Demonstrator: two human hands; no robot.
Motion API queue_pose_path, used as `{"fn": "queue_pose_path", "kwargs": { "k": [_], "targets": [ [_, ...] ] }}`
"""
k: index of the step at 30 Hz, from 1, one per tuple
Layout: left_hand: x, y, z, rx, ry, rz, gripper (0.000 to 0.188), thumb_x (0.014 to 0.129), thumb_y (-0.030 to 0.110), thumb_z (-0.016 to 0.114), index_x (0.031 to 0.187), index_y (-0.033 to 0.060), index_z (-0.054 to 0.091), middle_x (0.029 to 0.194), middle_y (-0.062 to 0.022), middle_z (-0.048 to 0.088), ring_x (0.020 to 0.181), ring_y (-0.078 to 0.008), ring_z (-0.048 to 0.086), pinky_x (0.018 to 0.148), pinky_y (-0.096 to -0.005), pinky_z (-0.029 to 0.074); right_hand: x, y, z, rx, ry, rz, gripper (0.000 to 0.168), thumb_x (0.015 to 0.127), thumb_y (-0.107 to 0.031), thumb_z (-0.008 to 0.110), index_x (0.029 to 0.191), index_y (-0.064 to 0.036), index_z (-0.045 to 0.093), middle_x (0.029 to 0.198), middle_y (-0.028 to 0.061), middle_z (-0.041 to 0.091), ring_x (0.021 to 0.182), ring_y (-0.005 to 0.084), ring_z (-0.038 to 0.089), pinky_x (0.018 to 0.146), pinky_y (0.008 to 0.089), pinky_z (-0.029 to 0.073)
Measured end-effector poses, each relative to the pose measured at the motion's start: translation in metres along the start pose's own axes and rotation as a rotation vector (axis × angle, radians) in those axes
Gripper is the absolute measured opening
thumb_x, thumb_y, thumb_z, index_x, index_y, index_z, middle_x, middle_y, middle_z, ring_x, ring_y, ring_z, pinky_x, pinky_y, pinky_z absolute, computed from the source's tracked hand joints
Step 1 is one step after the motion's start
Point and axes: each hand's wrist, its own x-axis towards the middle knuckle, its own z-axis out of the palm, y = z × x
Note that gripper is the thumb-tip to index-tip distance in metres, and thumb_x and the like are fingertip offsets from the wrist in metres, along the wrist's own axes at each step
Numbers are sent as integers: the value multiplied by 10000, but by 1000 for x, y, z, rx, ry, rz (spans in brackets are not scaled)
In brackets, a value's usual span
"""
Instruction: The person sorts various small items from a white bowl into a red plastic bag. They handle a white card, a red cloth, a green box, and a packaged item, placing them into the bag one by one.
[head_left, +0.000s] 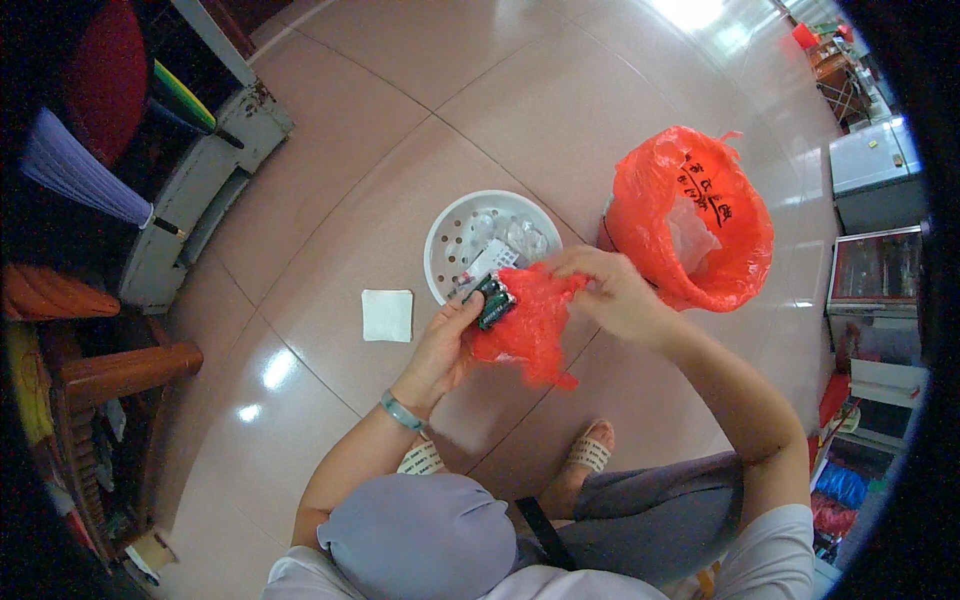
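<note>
My left hand (446, 337) grips a small dark green packet (493, 301) under its thumb, along with one side of a crumpled red plastic bag (529, 315). Pinched in the fingers of my right hand (611, 289) is the upper right part of that same bag. Just beyond both hands, a round white perforated basket (442, 225) stands on the floor. It contains clear plastic pieces (525, 238) and a white printed packet (493, 259), partly covered by the hands and bag. What the red bag may contain cannot be seen.
A bin lined with an orange-red bag (630, 217) stands right of the basket, with translucent plastic inside. A white square pad (387, 316) lies left on the tiled floor (352, 150). Folded umbrellas (90, 172) and wooden furniture (127, 367) line the left side; cabinets (874, 270) the right.
</note>
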Motion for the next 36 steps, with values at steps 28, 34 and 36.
{"fn": "queue_pose_path", "kwargs": {
  "k": [28,34,36],
  "targets": [
    [-8,4,19,543,-184,30,237,785,96,568,997,0,524,886,-19,573,778,-59,528,674,-197,463,9,-19,6,174,-26,700,348,769,-259,513,722,81,574,561,82,541,540,107,511,503,293,423],
    [-8,1,23,559,-106,155,194,769,78,588,941,-1,544,794,5,570,719,-32,510,630,-175,436,7,-15,10,300,-19,703,400,809,-319,494,734,65,579,592,54,549,538,105,500,490,285,419],
    [-6,-1,17,609,-105,160,181,767,74,590,928,3,547,790,9,556,703,-34,506,611,-176,430,7,-16,11,331,-28,695,412,821,-329,476,745,63,578,602,49,552,546,102,502,496,281,421]
  ]
}}
